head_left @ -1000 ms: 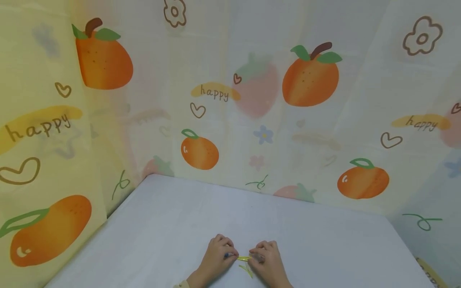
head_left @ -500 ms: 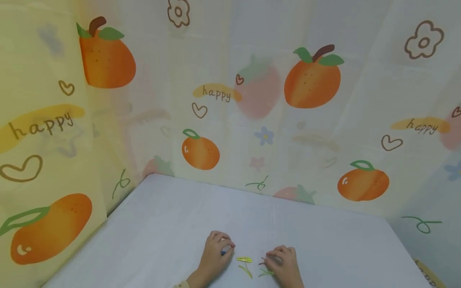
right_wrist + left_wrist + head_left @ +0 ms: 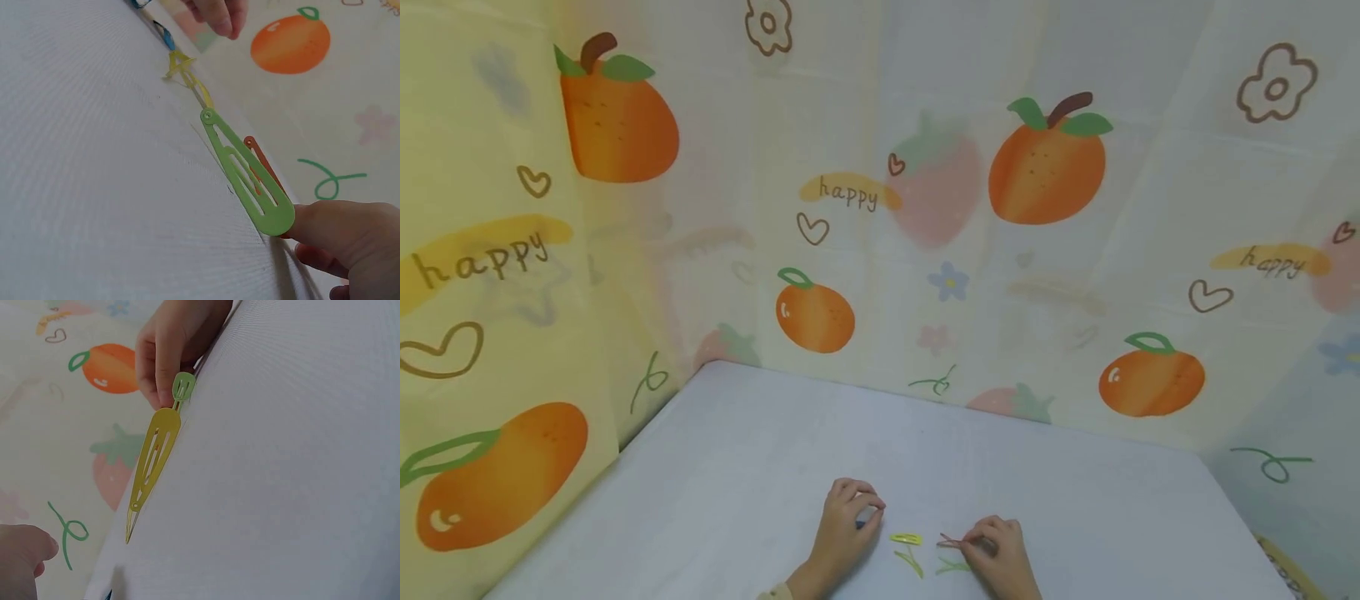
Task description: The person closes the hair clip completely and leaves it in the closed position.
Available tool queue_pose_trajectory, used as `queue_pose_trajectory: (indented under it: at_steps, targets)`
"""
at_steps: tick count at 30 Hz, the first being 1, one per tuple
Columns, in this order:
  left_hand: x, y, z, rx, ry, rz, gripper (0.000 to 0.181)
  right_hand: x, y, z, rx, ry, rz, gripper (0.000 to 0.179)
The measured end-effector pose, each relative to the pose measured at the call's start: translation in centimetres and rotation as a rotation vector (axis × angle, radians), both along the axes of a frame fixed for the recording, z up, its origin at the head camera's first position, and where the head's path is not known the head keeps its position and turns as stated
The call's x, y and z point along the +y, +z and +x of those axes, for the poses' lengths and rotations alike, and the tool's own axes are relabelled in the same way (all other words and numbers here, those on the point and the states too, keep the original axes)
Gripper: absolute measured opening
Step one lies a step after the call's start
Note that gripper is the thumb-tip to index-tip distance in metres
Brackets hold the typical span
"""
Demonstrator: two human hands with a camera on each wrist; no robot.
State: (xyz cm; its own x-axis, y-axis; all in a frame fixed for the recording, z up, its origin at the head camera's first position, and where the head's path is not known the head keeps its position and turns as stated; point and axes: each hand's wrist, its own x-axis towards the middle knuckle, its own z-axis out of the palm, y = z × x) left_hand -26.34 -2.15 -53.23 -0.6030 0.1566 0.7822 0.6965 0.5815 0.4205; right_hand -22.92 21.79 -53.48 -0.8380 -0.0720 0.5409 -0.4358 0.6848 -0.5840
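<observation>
My right hand (image 3: 1000, 554) pinches the wide end of a red snap hair clip (image 3: 951, 542); in the right wrist view, the red clip (image 3: 265, 165) is partly behind a green snap hair clip (image 3: 275, 215). The green clip (image 3: 952, 567) lies just nearer to me on the white table. Left of these are two yellow snap clips, a flat upper one (image 3: 906, 539) and a lower one (image 3: 909, 564) with its arms spread. My left hand (image 3: 847, 525) stays over the table with loosely bent fingers, near a blue clip (image 3: 164, 34) partly hidden under it.
The white tabletop (image 3: 820, 433) stretches back to a hanging cloth (image 3: 700, 250) printed with oranges, strawberries and hearts. Another cloth panel (image 3: 490, 350) closes off the left side.
Both hands were close together at the upper yellow clip. My right hand has since moved right to the red clip, uncovering the red and green clips; my left hand has drawn slightly left.
</observation>
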Motion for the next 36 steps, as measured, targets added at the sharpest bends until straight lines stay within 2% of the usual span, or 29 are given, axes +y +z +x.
queue_pose_trajectory:
  at_steps: [3,8,13,17,21,25,29,36]
  targets:
    - [-0.1,-0.1,-0.1,0.002,-0.008,-0.006,0.012,-0.1,-0.1,-0.2,0.025,0.016,-0.004,0.016]
    - [0.0,0.1,0.0,0.028,-0.022,0.003,0.014,-0.4,-0.3,-0.2,0.014,0.036,-0.016,0.016]
    - [1.3,0.6,0.2,0.03,-0.055,-0.028,0.014,-0.6,-0.3,-0.1,0.02,0.026,-0.018,0.014]
    - [3.4,1.1,0.3,-0.033,-0.089,-0.094,0.012,-0.5,-0.3,-0.1,0.033,0.027,-0.039,0.015]
    - [5.3,1.1,0.6,-0.11,-0.112,-0.198,0.022,-0.2,-0.4,-0.1,0.031,0.041,-0.062,0.016]
    - [6.0,0.5,0.9,-0.112,-0.111,-0.243,0.028,-0.1,-0.3,0.0,-0.005,0.065,-0.092,0.013]
    - [6.0,0.3,1.0,-0.098,-0.121,-0.231,0.024,-0.1,0.0,0.0,0.003,0.078,-0.111,0.014]
    - [6.0,0.3,1.2,-0.118,-0.135,-0.209,0.017,0.0,-0.2,-0.2,-0.002,0.11,-0.107,0.016]
